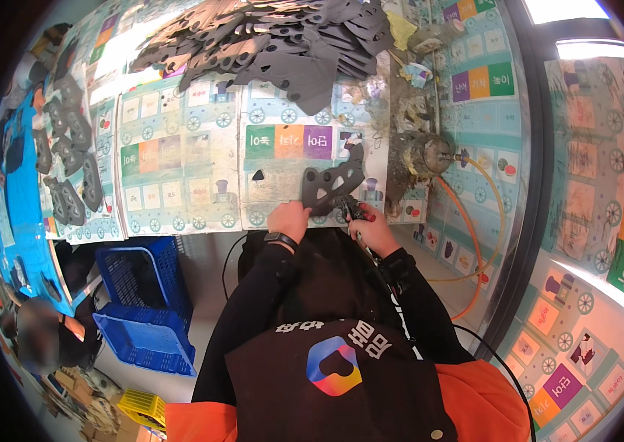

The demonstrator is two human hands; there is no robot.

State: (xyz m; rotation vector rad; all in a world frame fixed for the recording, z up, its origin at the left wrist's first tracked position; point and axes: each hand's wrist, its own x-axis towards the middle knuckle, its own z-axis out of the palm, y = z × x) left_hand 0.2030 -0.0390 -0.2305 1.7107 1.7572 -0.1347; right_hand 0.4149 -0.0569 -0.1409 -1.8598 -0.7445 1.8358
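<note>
A dark grey cut-out piece [319,189], flat with several holes and a curved arm, lies at the near edge of the patterned table [201,199]. My left hand [289,219] grips its lower left edge, fingers closed. In my right hand [374,230] is a small spray-gun-like tool [348,208] with a red part, its front against or just over the piece's lower right side. The tool's exact kind is hard to make out. A small dark triangular scrap [258,175] lies left of the piece. Beyond it is a large heap of similar grey pieces [275,55].
A grimy round metal pot [430,155] with orange and yellow hoses [466,221] stands at right. More grey pieces [68,147] lie at far left. Blue crates [142,276] and a yellow crate [142,407] sit below the table's left side. Another person [79,324] is beside them.
</note>
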